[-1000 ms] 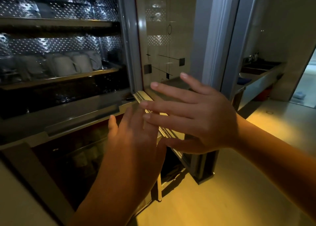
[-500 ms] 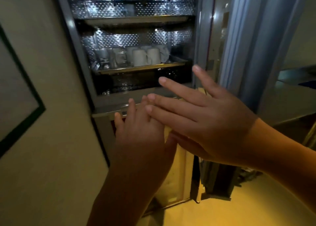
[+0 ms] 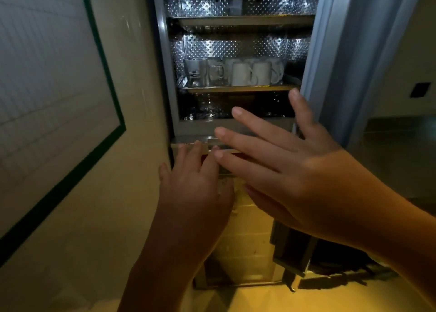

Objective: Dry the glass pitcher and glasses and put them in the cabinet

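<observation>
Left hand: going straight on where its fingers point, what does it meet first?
Most likely the metal ledge below the cabinet's open compartment; fingertips of the left hand lie close to it, though depth is unclear.

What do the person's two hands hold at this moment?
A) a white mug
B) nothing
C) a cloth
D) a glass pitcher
B: the left hand and the right hand show straight, spread fingers, holding nothing in front of the cabinet.

Cream wall (image 3: 94, 217) w/ green-framed board (image 3: 47, 75) left; yellow-lit floor (image 3: 259, 300).
</observation>
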Motion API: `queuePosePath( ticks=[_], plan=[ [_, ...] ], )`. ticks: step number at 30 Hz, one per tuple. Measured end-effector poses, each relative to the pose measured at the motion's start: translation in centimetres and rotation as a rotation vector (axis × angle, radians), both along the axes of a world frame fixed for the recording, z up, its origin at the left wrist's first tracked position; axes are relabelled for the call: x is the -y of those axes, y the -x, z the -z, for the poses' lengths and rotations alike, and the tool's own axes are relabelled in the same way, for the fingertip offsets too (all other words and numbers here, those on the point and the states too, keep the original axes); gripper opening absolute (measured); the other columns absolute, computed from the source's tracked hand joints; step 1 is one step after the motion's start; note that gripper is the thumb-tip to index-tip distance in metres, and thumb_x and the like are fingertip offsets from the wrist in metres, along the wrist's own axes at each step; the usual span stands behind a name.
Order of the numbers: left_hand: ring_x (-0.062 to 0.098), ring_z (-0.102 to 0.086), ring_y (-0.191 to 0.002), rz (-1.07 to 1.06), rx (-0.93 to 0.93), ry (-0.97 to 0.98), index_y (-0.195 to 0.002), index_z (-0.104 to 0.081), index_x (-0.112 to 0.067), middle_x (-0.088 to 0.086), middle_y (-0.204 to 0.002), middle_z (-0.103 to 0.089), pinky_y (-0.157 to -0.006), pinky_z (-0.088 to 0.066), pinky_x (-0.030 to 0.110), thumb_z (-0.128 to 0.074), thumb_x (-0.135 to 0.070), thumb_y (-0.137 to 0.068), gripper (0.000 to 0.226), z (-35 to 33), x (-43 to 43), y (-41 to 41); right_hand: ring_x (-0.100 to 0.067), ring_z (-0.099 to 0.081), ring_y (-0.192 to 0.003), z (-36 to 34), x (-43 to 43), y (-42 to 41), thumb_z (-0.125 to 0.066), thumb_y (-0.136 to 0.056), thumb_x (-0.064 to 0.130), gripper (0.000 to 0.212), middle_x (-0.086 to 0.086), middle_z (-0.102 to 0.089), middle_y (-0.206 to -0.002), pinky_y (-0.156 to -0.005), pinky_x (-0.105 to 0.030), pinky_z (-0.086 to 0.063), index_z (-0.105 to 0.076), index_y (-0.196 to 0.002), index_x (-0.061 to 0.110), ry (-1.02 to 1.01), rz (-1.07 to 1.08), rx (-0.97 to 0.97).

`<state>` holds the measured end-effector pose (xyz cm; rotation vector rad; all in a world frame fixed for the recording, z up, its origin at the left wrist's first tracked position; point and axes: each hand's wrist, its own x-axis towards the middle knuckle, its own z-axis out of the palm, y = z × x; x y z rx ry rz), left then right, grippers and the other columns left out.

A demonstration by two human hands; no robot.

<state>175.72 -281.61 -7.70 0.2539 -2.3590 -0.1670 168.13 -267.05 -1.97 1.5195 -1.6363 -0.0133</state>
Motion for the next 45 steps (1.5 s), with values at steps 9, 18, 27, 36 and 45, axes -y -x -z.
queuePosePath(
  ticks=[9,18,27,36,45],
  plan=[
    [0.030,-0.026,-0.136,-0.019,0.044,-0.124,-0.132,-0.043,-0.020,0.010,-0.142,-0.041,-0.103,-0.014,0.055,-0.037,-0.042,-0.083,0.055,-0.2,0.6,-0.4,-0.032,-0.044,-0.127,0.4,1.7,1.0,-0.041,-0.095,0.022,0.032,-0.012,-0.057,-0.128,-0.106,-0.058,-0.017,-0.062,-0.115,0.010,-0.011,-0.031,-0.140],
    [0.042,-0.042,-0.125,-0.016,0.031,-0.087,-0.128,-0.046,-0.013,0.016,-0.132,-0.050,-0.095,-0.024,0.066,-0.034,-0.044,-0.084,0.056,0.8,1.5,-1.2,-0.032,-0.042,-0.128,0.2,3.8,1.5,-0.050,-0.090,0.022,0.030,-0.013,-0.057,-0.128,-0.108,-0.053,-0.015,-0.065,-0.111,0.009,0.004,-0.161,-0.084],
    [0.042,-0.044,-0.122,-0.094,-0.015,-0.054,-0.127,-0.052,-0.006,0.021,-0.131,-0.052,-0.090,-0.019,0.057,-0.044,-0.041,-0.082,0.058,0.9,1.7,-1.1,-0.031,-0.020,-0.136,1.0,1.5,3.9,-0.050,-0.087,0.018,0.039,-0.014,-0.033,-0.145,-0.108,-0.053,-0.016,-0.052,-0.126,0.010,-0.080,-0.106,-0.082],
    [0.044,-0.049,-0.117,-0.118,-0.055,0.028,-0.123,-0.053,-0.006,0.022,-0.126,-0.055,-0.086,-0.026,0.066,-0.038,-0.037,-0.081,0.054,1.2,2.0,-0.6,-0.024,-0.008,-0.140,1.4,2.6,6.3,-0.039,-0.090,0.019,0.049,-0.003,-0.017,-0.151,-0.110,-0.053,-0.009,-0.029,-0.138,0.016,-0.085,-0.106,-0.080],
    [0.042,-0.045,-0.123,-0.094,-0.054,0.049,-0.128,-0.044,-0.009,0.021,-0.130,-0.052,-0.086,-0.032,0.068,-0.038,-0.033,-0.081,0.053,2.3,2.9,1.4,-0.026,-0.012,-0.141,2.4,4.9,7.7,-0.043,-0.091,0.020,0.049,0.000,-0.016,-0.151,-0.109,-0.056,-0.016,-0.032,-0.139,0.016,-0.080,-0.147,-0.052]
  ],
)
